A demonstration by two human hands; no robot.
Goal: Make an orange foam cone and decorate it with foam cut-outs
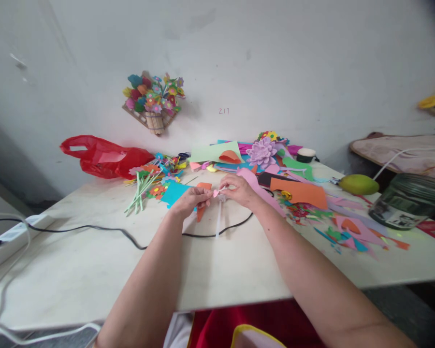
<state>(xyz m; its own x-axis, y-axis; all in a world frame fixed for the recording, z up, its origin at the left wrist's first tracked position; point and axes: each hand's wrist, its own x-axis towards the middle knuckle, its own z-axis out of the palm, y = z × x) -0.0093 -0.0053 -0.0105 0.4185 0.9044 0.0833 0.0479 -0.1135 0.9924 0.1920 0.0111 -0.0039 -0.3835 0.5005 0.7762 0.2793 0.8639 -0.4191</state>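
Note:
Both my hands meet over the middle of the white table. Between their fingertips is a small pink piece. My left hand pinches it from the left, and my right hand has its fingers closed at its right side. A whitish stick-like thing stands just below the fingers; what it joins is hard to make out. An orange piece and a blue sheet lie beside and partly behind my left hand.
Green-stemmed foam flowers and a red bag lie left. Scraps, an orange sheet and a glass jar are right. A black cable crosses beneath my hands; a power strip sits far left.

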